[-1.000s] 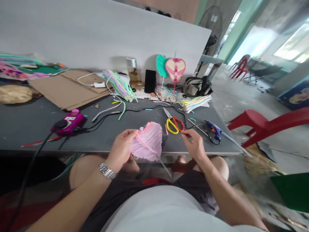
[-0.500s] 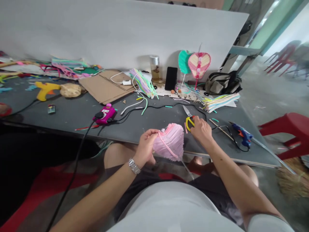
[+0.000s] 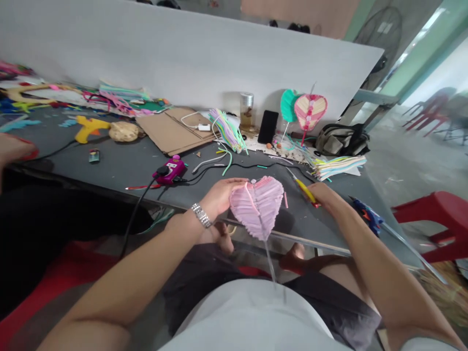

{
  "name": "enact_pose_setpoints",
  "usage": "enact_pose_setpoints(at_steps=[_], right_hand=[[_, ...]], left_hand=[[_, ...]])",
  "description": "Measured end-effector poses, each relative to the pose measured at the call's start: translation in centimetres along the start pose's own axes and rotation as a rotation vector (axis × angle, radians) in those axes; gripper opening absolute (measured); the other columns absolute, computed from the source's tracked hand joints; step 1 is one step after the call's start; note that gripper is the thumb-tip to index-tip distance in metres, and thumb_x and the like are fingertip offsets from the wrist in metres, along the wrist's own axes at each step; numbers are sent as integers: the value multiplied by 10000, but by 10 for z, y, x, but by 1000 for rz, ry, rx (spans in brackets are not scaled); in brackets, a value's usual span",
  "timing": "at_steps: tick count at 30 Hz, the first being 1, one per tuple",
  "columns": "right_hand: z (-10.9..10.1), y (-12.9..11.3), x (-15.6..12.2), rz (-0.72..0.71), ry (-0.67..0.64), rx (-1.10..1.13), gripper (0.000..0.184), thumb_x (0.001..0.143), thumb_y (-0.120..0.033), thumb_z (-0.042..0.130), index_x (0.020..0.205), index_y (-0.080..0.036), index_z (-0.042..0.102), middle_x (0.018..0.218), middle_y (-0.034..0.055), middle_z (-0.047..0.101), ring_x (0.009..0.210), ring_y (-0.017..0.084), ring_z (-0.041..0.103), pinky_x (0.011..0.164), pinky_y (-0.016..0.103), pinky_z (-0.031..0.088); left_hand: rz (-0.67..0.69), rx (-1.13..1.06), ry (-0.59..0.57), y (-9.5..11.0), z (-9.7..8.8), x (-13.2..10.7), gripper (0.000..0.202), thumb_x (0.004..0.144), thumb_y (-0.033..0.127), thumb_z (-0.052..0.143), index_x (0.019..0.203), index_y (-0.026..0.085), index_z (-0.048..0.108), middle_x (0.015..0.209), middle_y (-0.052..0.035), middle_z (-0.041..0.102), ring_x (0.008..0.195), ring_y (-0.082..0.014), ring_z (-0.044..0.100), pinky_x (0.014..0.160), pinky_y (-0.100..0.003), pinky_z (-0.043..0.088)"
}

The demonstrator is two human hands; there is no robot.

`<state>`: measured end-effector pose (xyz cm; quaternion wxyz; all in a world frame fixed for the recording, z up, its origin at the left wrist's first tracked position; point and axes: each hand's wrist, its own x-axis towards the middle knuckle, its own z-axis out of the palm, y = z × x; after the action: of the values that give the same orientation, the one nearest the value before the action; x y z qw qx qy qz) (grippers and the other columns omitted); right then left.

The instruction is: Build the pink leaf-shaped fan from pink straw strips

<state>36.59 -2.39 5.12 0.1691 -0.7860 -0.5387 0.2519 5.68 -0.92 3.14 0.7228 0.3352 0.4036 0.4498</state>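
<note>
— Your left grip point(image 3: 220, 197) is closed on the pink ruffled heart point(image 3: 257, 207), fingers wrapped over its upper left edge. The heart is up in the air in front of you, over the table's point(image 3: 109, 178) front edge, and not resting on the table.

— A clear stick point(image 3: 269, 261) runs down from its point. Holding the heart up probably keeps that stick from catching on the edge and leaves the ruffled face turned toward you.

— And your right grip point(image 3: 323, 195)?

— Closed on what look like yellow-handled scissors point(image 3: 305, 191), with the blades angled up and away from you. Your hand covers the finger loops and the tool is slightly blurred, so you can't tell how far the blades stand apart.

— What else is hard to make out?

— The back of the heart is out of sight. Your right forearm also cuts off part of the blue glue gun point(image 3: 367, 217). Farther off, a pink-and-cream heart point(image 3: 310, 112) stands upright against the white board point(image 3: 183, 53).
</note>
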Motion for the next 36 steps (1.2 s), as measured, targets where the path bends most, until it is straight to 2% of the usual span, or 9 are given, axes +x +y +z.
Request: enact_pose_setpoints(at_steps=[2,4,8,11,15,18,21,25,36], right_hand=[[-4,7,-17,-60,-74,157,180,720,-355,623,667,-221,516,540,13,546,523,164,536,489,279,446],[-3,19,-38,-117,-141,332,260,713,-434,640,679,-224,491,594,15,571,530,150,542,513,282,467],[11,44,-82,-152,-152,667,455,640,-521,796,899,-205,596,627,-36,575,505,119,483,492,256,393],[20,59,-107,-248,-15,457,593,620,-507,843,1076,-186,640,729,-15,635,603,146,537,566,269,418],[27,75,-127,-418,227,-58,521,784,-489,723,1192,-169,664,731,10,663,619,178,580,612,293,413],[30,82,-132,-600,400,-333,406,881,-463,645,1144,-159,694,683,28,666,604,198,601,625,310,389],[36,84,-131,-780,512,-472,329,919,-432,625,1058,-143,697,777,79,732,664,217,647,670,325,392],[43,78,-126,-840,542,-541,294,948,-386,597,1068,-134,690,806,83,752,667,213,652,680,329,378],[49,55,-117,-804,521,-545,258,941,-365,602,1050,-150,694,776,67,744,651,209,634,668,325,352]], left_hand=[[-24,2,-48,8,-1,3,265,559,144,920,790,114,793,834,-109,795,789,-224,719,817,-359,560],[-60,6,-88,5,0,1,243,584,139,920,787,110,791,832,-116,796,795,-233,728,825,-368,564],[-132,-2,-132,-15,9,-10,237,657,214,920,831,113,794,845,-107,796,787,-221,728,804,-352,567],[-141,-22,-131,-24,16,-17,257,674,253,913,852,111,794,853,-94,794,782,-204,720,781,-324,559],[-36,-41,-72,-28,19,-20,220,657,217,888,825,123,784,861,-79,789,808,-200,714,786,-310,547],[-32,-36,-73,-30,18,-20,229,656,197,864,858,124,784,877,-78,784,807,-197,711,771,-308,542],[-53,-28,-77,-31,18,-19,222,672,184,852,876,126,785,856,-76,777,767,-186,705,735,-299,535],[-72,-39,-88,-28,23,-21,229,667,179,863,877,112,800,869,-99,791,768,-199,714,741,-314,549],[-120,-85,-54,-22,35,-25,234,614,168,858,835,105,813,829,-106,798,764,-213,728,742,-320,580]])
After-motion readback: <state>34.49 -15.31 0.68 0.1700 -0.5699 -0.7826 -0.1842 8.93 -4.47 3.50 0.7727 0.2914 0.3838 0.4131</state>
